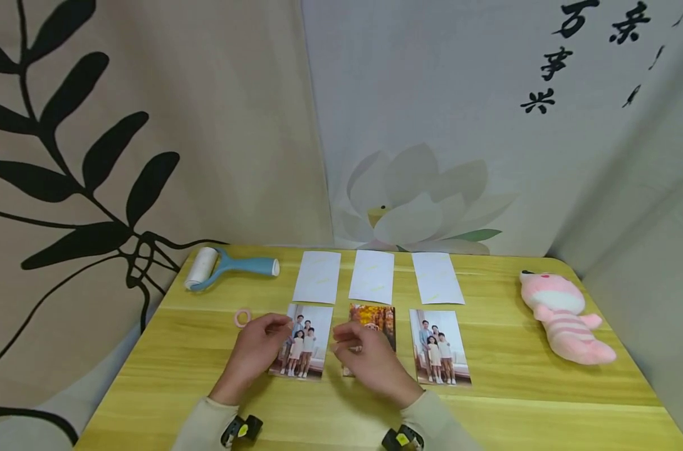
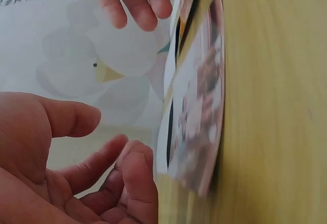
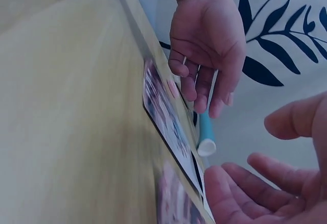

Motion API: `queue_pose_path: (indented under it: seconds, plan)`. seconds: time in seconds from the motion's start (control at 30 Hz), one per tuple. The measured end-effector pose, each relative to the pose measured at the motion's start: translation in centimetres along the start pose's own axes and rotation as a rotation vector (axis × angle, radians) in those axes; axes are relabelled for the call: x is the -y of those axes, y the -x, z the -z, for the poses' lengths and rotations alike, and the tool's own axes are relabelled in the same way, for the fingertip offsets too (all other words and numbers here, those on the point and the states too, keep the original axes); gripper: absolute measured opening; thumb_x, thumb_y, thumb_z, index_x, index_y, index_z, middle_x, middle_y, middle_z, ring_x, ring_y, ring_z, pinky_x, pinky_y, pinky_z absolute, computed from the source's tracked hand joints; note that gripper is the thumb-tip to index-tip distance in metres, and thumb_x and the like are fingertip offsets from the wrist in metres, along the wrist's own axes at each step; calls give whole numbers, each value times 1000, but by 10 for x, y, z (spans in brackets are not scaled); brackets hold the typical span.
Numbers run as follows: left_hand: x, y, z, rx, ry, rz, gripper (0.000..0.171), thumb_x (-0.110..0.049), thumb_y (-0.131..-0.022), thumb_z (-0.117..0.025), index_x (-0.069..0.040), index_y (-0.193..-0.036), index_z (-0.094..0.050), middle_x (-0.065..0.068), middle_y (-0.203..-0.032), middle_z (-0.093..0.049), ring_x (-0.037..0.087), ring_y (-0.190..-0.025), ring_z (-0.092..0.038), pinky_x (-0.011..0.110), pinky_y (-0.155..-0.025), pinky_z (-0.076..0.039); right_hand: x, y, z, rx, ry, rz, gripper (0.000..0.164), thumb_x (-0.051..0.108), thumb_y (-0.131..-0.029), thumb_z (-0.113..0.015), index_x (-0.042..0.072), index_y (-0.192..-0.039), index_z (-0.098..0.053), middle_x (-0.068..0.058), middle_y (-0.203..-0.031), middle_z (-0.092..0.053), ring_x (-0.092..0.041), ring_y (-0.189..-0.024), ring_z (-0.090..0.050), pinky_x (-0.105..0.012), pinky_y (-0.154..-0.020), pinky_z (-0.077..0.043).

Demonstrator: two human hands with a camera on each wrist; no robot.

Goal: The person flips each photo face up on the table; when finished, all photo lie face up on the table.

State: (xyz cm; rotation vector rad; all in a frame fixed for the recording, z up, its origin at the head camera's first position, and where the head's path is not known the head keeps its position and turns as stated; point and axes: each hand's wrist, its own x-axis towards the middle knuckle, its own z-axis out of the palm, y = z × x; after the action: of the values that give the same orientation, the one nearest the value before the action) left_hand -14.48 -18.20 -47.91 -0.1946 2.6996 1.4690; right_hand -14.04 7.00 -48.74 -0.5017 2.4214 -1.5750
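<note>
My left hand [image 1: 255, 349] hovers over the left edge of a family photo [image 1: 310, 341], its fingers loosely bent with nothing between them. Over the middle photo [image 1: 382, 318], which has orange autumn leaves, my right hand [image 1: 376, 364] covers the lower part; its fingers are relaxed and hold nothing. A second family photo [image 1: 442, 351] lies to the right of that hand. Both palms face each other, and in the right wrist view the left hand [image 3: 207, 45] hangs above the photos with its fingers apart. Just left of the left hand lies a small pink ring [image 1: 242, 318].
Behind the photos, three white cards [image 1: 317, 277] lie in a row. A blue-handled lint roller [image 1: 245, 265] is at the back left of the wooden table [image 1: 516, 401]. On the right lies a pink plush toy [image 1: 569, 326]. Printed curtains [image 1: 251, 125] hang behind the table.
</note>
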Motion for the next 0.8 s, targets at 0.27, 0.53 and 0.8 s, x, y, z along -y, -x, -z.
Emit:
queue_pose_path:
  seconds: [0.27, 0.53, 0.8]
  plan:
    - [-15, -5, -22, 18, 81, -60, 24, -23, -104, -68, -7, -120, -75, 5, -106, -75, 15, -95, -68, 30, -82, -55, -13, 3, 28, -38, 42, -11, 29, 22, -104, -67, 6, -128, -71, -6, -118, -75, -18, -103, -72, -28, -87, -59]
    - [-28, -16, -49, 48, 155, -126, 25, -24, -103, -70, -9, -122, -75, 4, -109, -74, 16, -100, -68, 37, -89, -57, -24, 9, 59, -132, 67, -71, 21, 21, -101, -72, 13, -121, -74, 3, -109, -76, -15, -101, -72, -31, -84, -60]
    - [-49, -25, -82, 159, 248, -142, 30, -23, -105, -67, -4, -128, -69, 10, -116, -71, 24, -106, -70, 38, -84, -59, -37, 15, 89, -188, 139, -88, 25, 20, -101, -73, 11, -125, -74, -6, -119, -77, -20, -109, -73, -35, -92, -62]
